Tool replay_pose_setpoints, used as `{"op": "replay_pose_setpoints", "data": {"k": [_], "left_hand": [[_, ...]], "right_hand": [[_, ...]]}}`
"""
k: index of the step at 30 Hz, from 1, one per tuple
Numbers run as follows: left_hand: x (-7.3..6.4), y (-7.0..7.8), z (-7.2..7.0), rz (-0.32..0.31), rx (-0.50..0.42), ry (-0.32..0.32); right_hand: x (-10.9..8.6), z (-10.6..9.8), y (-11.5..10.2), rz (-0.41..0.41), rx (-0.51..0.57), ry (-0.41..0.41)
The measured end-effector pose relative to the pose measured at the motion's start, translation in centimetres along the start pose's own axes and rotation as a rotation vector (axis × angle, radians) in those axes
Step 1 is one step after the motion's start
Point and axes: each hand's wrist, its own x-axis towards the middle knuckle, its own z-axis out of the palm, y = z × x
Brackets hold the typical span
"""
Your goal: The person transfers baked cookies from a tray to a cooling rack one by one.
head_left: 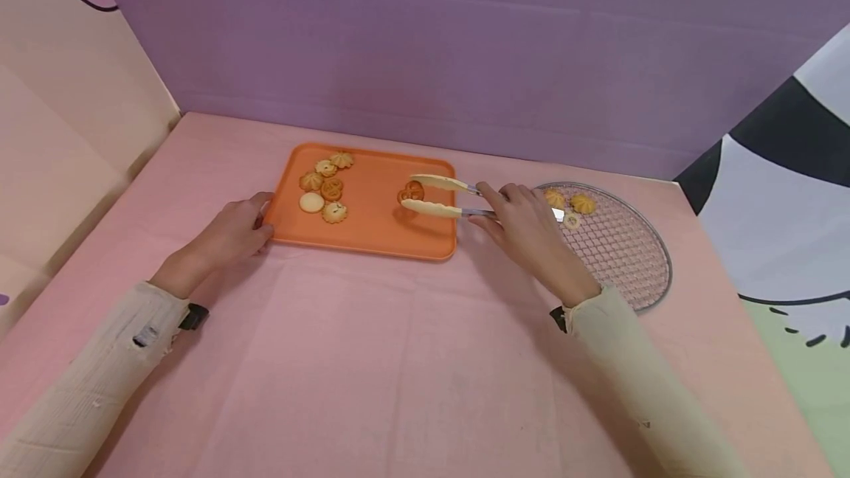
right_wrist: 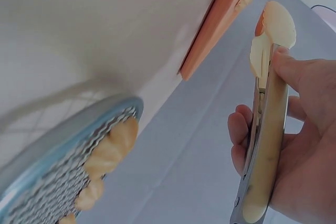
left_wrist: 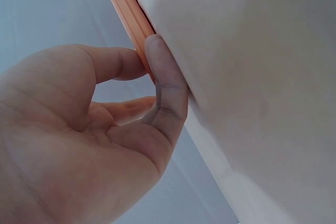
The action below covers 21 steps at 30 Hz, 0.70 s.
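My left hand [head_left: 235, 231] pinches the left edge of an orange tray [head_left: 372, 234], thumb and fingers at its rim in the left wrist view. My right hand [head_left: 524, 223] grips metal tongs [right_wrist: 265, 145] with cream scalloped tips. Between those tips, over the right part of the tray, is a brown pretzel-shaped cookie [head_left: 413, 192]. On the tray's left side lie several cookies: a plain round one [head_left: 311, 202], a speckled one [head_left: 335, 212], another pretzel-shaped one [head_left: 331, 189] and swirled ones [head_left: 311, 181].
A round wire rack [head_left: 624, 249] stands to the right, partly behind my right hand. It bears swirled cookies [head_left: 583, 203] and a small ring-shaped cookie [head_left: 572, 221]. A pink cloth [head_left: 345, 360] covers the table, and a purple wall [head_left: 425, 57] rises behind the tray.
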Motion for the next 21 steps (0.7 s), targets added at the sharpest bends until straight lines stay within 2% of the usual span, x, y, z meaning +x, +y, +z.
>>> {"op": "replay_pose_setpoints", "data": {"k": [9, 21], "left_hand": [[0.0, 0.0, 0.0, -0.019, -0.004, -0.019], [-0.1, 0.1, 0.0, -0.029, -0.006, -0.018]], "right_hand": [[-2.3, -1.1, 0.6, 0.000, 0.013, 0.038], [-4.7, -2.4, 1.2, 0.028, 0.009, 0.033]]}}
